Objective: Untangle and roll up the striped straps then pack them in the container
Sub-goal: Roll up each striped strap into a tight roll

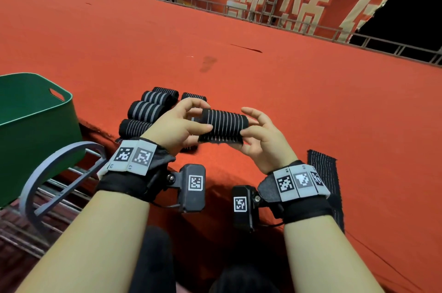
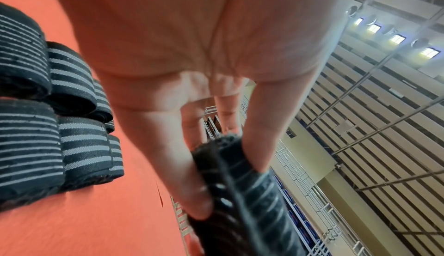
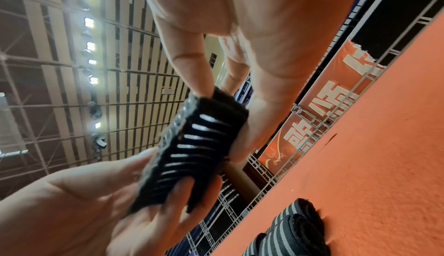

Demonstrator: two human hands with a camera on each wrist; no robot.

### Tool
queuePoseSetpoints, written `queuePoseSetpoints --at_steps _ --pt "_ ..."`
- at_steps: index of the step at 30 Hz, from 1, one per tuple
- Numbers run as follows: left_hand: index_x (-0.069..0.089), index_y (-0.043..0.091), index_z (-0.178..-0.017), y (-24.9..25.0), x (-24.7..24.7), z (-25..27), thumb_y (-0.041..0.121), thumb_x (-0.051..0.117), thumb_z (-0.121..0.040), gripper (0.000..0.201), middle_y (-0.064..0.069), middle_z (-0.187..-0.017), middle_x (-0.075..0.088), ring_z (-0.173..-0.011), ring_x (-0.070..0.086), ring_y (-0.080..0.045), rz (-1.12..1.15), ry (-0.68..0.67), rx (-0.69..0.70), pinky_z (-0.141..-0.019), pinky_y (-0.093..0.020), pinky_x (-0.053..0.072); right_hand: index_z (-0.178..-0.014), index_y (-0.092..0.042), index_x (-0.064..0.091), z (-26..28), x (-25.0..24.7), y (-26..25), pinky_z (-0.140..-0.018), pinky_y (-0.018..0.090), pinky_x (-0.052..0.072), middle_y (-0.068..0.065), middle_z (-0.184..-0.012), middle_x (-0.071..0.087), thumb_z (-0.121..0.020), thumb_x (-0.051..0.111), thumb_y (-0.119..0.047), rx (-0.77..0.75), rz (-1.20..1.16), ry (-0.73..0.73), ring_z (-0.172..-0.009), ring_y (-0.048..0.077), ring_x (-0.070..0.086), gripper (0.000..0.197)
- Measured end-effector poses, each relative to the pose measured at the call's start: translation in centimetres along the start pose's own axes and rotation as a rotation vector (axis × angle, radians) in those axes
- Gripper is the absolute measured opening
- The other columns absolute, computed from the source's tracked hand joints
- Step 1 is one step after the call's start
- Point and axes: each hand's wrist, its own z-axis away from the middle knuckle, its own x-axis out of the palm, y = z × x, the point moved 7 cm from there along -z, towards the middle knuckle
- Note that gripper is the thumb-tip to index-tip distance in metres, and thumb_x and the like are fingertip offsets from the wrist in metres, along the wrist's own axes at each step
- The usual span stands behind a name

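Observation:
A black strap roll with thin white stripes (image 1: 223, 128) is held level above the red carpet, between both hands. My left hand (image 1: 181, 122) pinches its left end with thumb and fingers; in the left wrist view the roll (image 2: 242, 199) sits between those fingers. My right hand (image 1: 257, 136) pinches the right end, seen close in the right wrist view on the roll (image 3: 192, 152). Several finished striped rolls (image 1: 148, 110) lie in a cluster on the carpet behind my left hand. The green container (image 1: 35, 122) stands at the left, its inside showing no straps.
An unrolled black strap (image 1: 326, 180) lies flat on the carpet by my right wrist. A grey metal hoop and rails (image 1: 57, 173) sit below the carpet's edge at lower left. A railing and red banner (image 1: 282, 3) run along the far side.

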Motion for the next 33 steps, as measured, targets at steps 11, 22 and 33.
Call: queuePoseSetpoints --at_steps 11,22,33 --pt "0.058 0.024 -0.102 -1.1 -0.4 -0.8 -0.019 0.052 -0.081 0.049 -0.006 -0.111 0.052 -0.094 0.060 -0.018 -0.023 0.025 -0.064 -0.083 -0.032 0.054 -0.123 -0.006 0.045 -1.3 -1.3 1.9 -0.070 0.035 0.059 0.018 -0.125 0.051 -0.091 0.054 -0.002 0.095 -0.036 0.093 -0.094 0.027 0.062 0.033" --pt "0.046 0.013 -0.133 -2.8 -1.1 -9.3 0.003 0.052 -0.092 0.042 -0.012 -0.124 0.058 -0.103 0.060 -0.021 -0.040 0.102 -0.267 -0.088 -0.030 0.047 -0.127 -0.007 0.044 -8.8 -3.3 2.2 -0.076 0.038 0.055 0.015 -0.122 0.048 -0.089 0.056 0.003 0.116 0.065 0.249 -0.106 0.033 0.055 0.041" --pt "0.039 0.013 -0.140 -6.3 -1.0 -21.7 0.018 0.060 -0.090 0.054 -0.009 -0.098 0.057 -0.080 0.051 -0.019 -0.347 0.080 -0.398 -0.086 -0.035 0.050 -0.120 -0.011 0.048 -22.0 -9.6 5.5 -0.082 0.046 0.051 0.022 -0.128 0.050 -0.086 0.057 0.008 0.280 0.115 0.399 -0.113 0.041 0.054 0.040"
